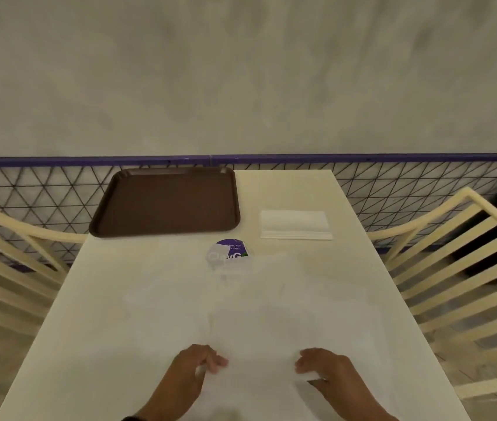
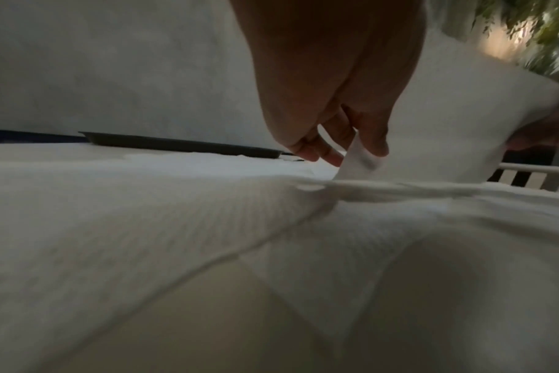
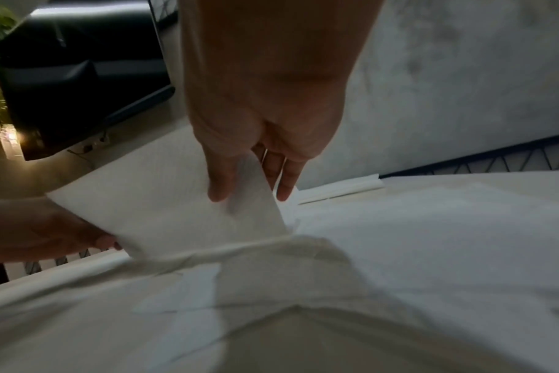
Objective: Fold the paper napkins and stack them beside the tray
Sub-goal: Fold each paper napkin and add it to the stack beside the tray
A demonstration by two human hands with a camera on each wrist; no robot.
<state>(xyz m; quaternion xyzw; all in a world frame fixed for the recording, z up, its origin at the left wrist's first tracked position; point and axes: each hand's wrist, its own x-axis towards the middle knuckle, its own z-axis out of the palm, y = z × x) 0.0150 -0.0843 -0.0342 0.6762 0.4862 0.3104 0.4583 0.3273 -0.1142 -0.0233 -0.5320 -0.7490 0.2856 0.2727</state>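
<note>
Two hands work at the near edge of the table (image 1: 104, 299). The left hand (image 1: 203, 361) pinches one near corner of a napkin (image 3: 176, 199), and the right hand (image 1: 321, 367) pinches the other corner. In the wrist views each thumb sits on one side of the paper and the fingers on the other. The napkin's near edge is lifted off the table while its far part lies flat. It is likely held this way so the near edge can go forward onto the far edge and make a fold. Holding both corners keeps the thin paper straight.

More open napkins (image 1: 165, 299) lie spread flat all over the near half of the table, some on top of others. They look like the ones not folded yet. Being so thin, they could slide or lift with the one being folded.

Past them a round purple sticker (image 1: 232, 247) peeks out, partly covered by paper.

Farther back is a neat stack (image 1: 295, 224) of folded napkins. It sits just to the right of the brown tray (image 1: 165, 202), not touching it. That is where the task wants them. The tray holds nothing that can be seen.
</note>
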